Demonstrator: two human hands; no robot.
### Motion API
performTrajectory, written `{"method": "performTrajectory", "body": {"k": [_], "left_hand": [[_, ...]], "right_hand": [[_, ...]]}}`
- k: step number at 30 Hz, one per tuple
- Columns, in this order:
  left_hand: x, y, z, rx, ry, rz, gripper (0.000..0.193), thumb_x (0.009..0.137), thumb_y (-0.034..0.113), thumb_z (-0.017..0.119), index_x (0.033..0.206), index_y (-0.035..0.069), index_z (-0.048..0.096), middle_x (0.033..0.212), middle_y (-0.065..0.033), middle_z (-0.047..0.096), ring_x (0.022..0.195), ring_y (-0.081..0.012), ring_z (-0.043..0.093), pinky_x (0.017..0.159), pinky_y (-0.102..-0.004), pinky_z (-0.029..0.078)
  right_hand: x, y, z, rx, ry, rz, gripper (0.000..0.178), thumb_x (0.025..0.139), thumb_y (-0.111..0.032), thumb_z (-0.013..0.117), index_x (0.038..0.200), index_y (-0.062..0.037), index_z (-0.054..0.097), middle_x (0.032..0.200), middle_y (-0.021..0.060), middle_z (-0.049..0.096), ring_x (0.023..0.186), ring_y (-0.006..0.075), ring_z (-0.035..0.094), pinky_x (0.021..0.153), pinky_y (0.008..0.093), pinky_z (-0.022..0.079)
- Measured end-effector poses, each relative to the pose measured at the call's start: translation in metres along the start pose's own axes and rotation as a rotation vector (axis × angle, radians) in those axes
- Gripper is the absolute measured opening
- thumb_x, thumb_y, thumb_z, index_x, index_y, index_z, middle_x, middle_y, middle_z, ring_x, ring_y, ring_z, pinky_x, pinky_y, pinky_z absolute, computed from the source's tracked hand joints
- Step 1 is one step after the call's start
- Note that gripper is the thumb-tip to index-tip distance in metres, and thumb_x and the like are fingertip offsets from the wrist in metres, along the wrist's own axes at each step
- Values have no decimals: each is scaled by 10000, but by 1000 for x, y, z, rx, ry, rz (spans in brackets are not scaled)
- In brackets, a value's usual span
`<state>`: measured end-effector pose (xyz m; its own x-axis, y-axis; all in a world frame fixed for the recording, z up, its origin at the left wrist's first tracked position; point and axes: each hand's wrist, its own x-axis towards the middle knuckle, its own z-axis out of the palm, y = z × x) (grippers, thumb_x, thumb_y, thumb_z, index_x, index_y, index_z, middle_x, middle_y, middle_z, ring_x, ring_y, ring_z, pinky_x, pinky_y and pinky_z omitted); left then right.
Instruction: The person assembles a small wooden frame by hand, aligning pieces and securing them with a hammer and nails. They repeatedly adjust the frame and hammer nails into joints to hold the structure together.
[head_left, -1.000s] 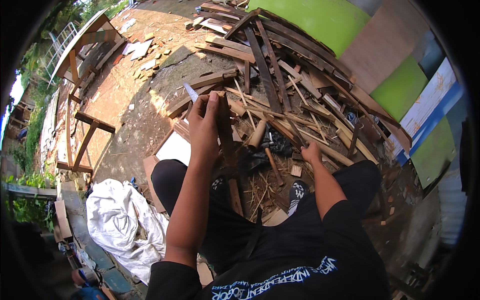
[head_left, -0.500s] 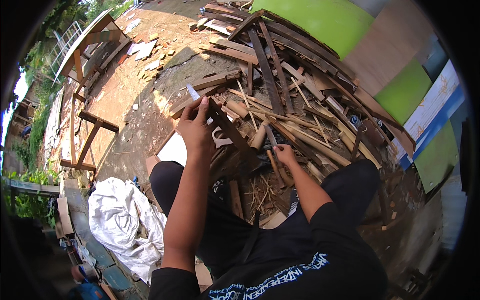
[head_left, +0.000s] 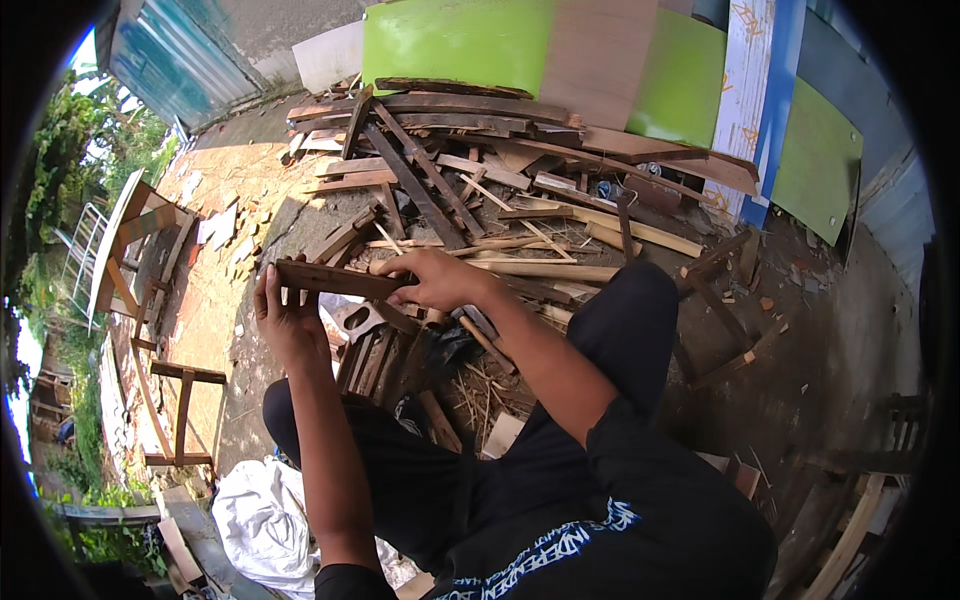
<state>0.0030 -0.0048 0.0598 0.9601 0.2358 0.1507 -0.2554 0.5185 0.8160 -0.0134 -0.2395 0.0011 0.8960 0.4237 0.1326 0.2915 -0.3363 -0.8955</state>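
Observation:
A short dark brown piece of wood (head_left: 335, 279) is held up level in front of me, between both hands. Its left end is gripped by my left hand (head_left: 290, 325), fingers upright against it. My right hand (head_left: 435, 280) is closed round its right end, the thumb beneath. Just below the wood, a hand saw's pale grey handle (head_left: 357, 319) shows; the saw's blade is mostly hidden. A thin wooden rod (head_left: 487, 345) lies below my right forearm, beside a dark plastic scrap.
A heap of planks and sticks (head_left: 420, 190) spreads ahead of me. Green panels (head_left: 455, 45) lean behind it. A wooden frame (head_left: 180, 415) stands at left, a white cloth (head_left: 262, 520) lies by my left leg, and wood shavings (head_left: 480, 400) litter the ground between my legs.
My right hand has let go of the narrow grey tool it held and now grips the wood's right end. The wood has turned from slanting to nearly level. My view has swung right.

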Motion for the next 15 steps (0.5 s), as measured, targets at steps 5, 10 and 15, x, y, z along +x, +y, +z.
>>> {"method": "performTrajectory", "body": {"k": [5, 10, 15], "left_hand": [[-31, 39, 90, 412, -276, 135, 366, 1070, 252, 637, 1353, 20, 628, 1151, -93, 685, 1080, -199, 676, 983, -429, 567], [-54, 39, 152, 451, -489, 155, 351, 1064, 232, 644, 1317, -12, 654, 1183, -117, 689, 1114, -202, 684, 950, -397, 602], [-87, 12, 213, 254, -690, 141, 329, 1008, 131, 726, 1278, -55, 695, 1203, -144, 728, 1093, -177, 696, 982, -341, 588]], "right_hand": [[-47, -20, -49, 37, 366, -111, 432, 883, -214, 837, 1273, -87, 703, 1143, 174, 755, 1057, 330, 734, 960, 436, 554], [-103, -45, -88, -40, 587, -90, 390, 896, -209, 838, 1221, -53, 691, 1079, 116, 737, 970, 241, 717, 882, 399, 554], [-152, -42, -110, -50, 818, -67, 399, 880, -127, 845, 1216, -39, 649, 1093, 101, 726, 1035, 218, 684, 908, 378, 536]]}}
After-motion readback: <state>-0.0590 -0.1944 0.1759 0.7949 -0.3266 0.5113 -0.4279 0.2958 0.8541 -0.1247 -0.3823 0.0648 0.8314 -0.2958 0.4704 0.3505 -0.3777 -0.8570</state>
